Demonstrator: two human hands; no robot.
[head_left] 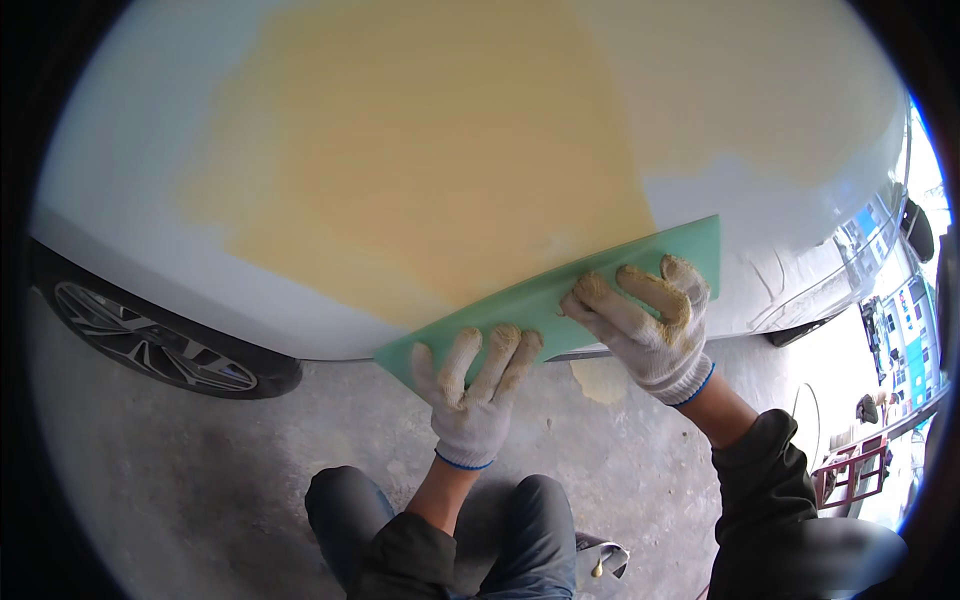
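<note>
My left hand [470, 390] and my right hand [650, 330], both in pale knit gloves with stained fingertips, grip a long, flexible green plastic sheet [706, 240] against a white car body panel [110, 190]. Their fingers are spread and slightly bent over the sheet's face, the right hand higher along the tilted strip. Above the sheet a broad beige-yellow filler patch [430, 150] covers the panel, with a paler smudged area toward the right. The sheet's lower left end reaches down near the panel's bottom edge. My thumbs are mostly hidden.
A black tyre with alloy wheel [160, 340] is at left. My bent knees are over the stained concrete floor [200, 460]. A small tool with yellowish paste [600, 560] lies by my right knee. At far right are a maroon metal frame [850, 470], a hose and a bright opening.
</note>
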